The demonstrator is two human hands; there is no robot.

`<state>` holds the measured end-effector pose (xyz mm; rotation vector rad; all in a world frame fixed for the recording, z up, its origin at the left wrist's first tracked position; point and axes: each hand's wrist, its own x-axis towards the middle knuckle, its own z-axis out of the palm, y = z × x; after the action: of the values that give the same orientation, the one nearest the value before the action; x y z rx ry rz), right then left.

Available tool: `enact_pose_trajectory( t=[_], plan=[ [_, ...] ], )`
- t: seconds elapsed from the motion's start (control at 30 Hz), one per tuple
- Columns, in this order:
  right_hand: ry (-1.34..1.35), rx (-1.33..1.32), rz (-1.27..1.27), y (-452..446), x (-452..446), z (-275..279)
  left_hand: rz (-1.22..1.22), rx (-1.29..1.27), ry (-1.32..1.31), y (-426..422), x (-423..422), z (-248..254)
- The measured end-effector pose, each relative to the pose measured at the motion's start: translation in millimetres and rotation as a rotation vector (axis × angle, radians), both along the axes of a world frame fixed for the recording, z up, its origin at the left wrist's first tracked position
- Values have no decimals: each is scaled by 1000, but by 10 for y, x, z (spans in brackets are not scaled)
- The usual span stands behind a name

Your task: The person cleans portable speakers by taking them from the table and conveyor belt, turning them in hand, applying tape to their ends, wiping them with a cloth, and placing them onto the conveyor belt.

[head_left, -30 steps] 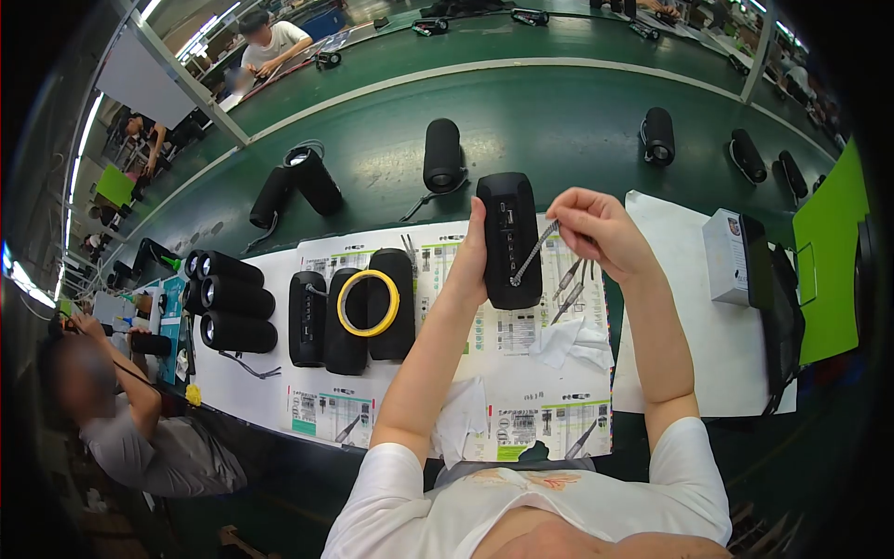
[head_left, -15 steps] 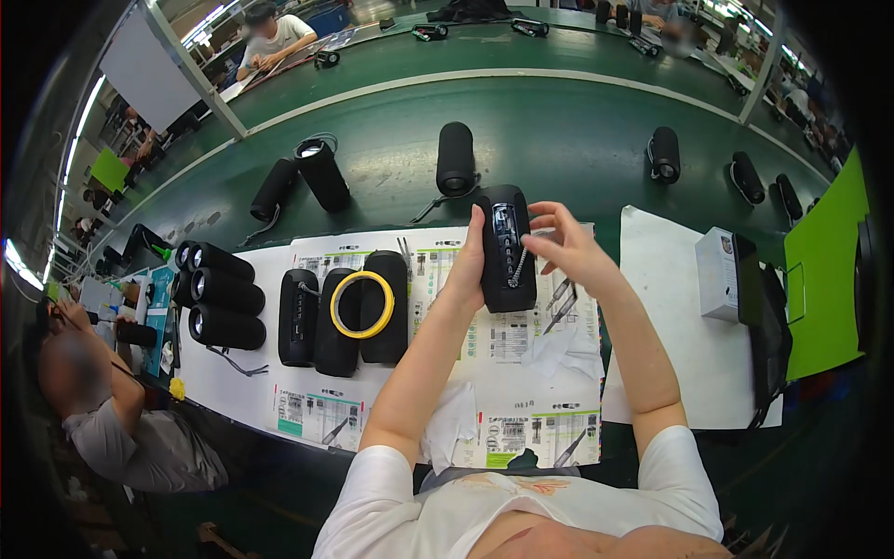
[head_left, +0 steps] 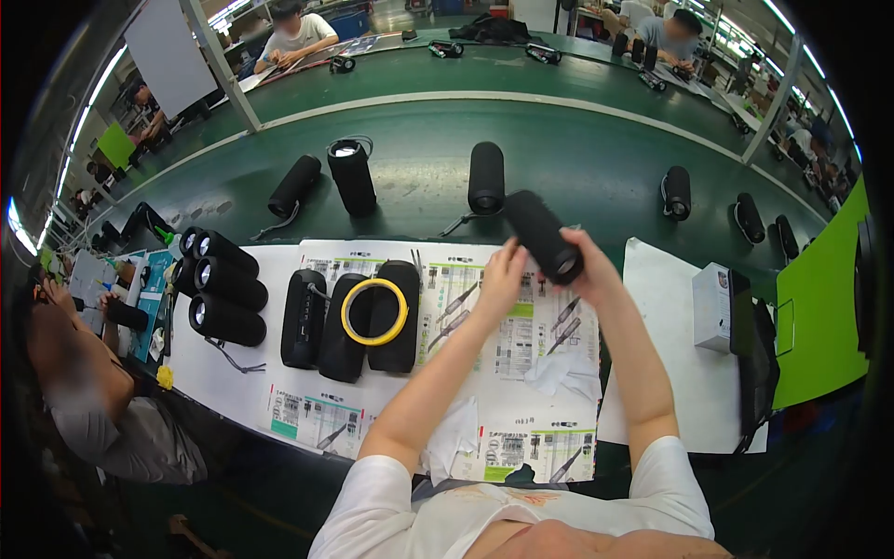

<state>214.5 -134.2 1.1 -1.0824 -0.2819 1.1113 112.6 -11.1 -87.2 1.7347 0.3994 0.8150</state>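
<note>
A black cylindrical speaker [head_left: 542, 235] is tilted above the printed sheets [head_left: 507, 424], its round end toward me and its port panel out of sight. My right hand [head_left: 592, 267] grips its lower right side. Close to the speaker's left side is my left hand [head_left: 504, 270], fingers bent together; whether they touch it or hold its cord I cannot make out. Left of my left arm, three black speakers [head_left: 303, 321] lie side by side, with a yellow tape roll [head_left: 401, 328] on top of two of them.
More speakers [head_left: 228, 319] are stacked at the left, beside a co-worker [head_left: 121, 401]. Several others, including one speaker [head_left: 486, 177], are on the green bench [head_left: 419, 140]. A white box [head_left: 712, 307] and green panel [head_left: 819, 317] are at the right. White cloths [head_left: 563, 374] lie on the sheets.
The held speaker has turned from showing its port panel to its plain side and tilted. My right hand now grips it; my left hand has moved from its side to lower left.
</note>
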Motion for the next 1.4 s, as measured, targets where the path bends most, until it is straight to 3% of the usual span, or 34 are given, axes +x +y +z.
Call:
enact_pose_trajectory(
  t=[0.07,0.13,0.17,0.2,0.27,0.33,0.43,0.53,0.73,0.83,0.97,1.1,1.13,1.23,1.27,1.33,1.4],
  plan=[
    [-153,-162,-155,18,357,-22,13,334,-23,-49,-68,-52],
    [-551,-379,-325,53,700,-8,-17,433,-6,-89,-102,-2],
    [-970,-467,-432,44,1026,-221,-37,413,-8,-92,-103,-14],
    [-1534,-782,-578,62,1060,-192,-54,391,-12,-87,-95,-23],
    [-1762,-676,-631,165,1116,-134,-61,359,-37,-70,-63,-27],
    [-1836,-437,-428,414,998,-107,-47,337,-66,-77,-76,-16],
    [-1755,-373,-43,849,601,-96,-60,296,-26,-76,-93,1],
    [-1969,-435,131,1216,523,-242,-73,270,-19,-47,-113,19],
    [-2137,-473,56,1386,725,-456,-50,253,-51,-42,-92,-4],
    [-2037,-375,-139,1183,780,-426,-37,186,-62,-34,-61,-48],
    [-1534,-364,-470,932,760,-33,65,-96,-161,-3,-18,-63],
    [-1550,-345,-426,475,487,571,239,-311,-339,146,67,-145],
    [-1454,-334,-357,373,382,735,275,-384,-396,172,87,-163],
    [-1249,-345,-152,119,-19,1122,-303,-709,-559,127,-75,101],
    [-1211,-330,-147,90,-72,1086,-450,-749,-518,27,-148,286],
    [-1138,-292,-141,66,-170,1030,-703,-871,-312,-24,-226,177],
    [-1171,-295,-215,42,-273,958,-686,-869,-273,-49,-254,165]
  ],
)
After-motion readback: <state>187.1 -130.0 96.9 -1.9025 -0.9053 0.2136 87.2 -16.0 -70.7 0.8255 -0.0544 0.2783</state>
